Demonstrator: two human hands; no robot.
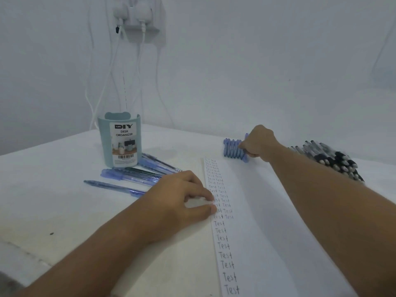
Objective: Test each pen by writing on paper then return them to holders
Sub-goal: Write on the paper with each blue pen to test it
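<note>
A white sheet of paper (257, 221) lies on the table, its left side filled with rows of the handwritten word "Test". My left hand (182, 196) rests on the paper's left edge, fingertips pressing it down. My right hand (258, 144) reaches far past the paper's top and pinches one blue pen at the right end of a row of blue pens (232, 148). A teal desk organizer holder (120, 140) stands upright at the back left. Several blue pens (132, 176) lie loose in front of it.
A pile of black-and-grey pens (330, 159) lies at the right behind my right forearm. White charger cables (115, 82) hang down the wall from a socket (139, 16) behind the holder. The table (53, 189) is white, with a small dark speck near its front left.
</note>
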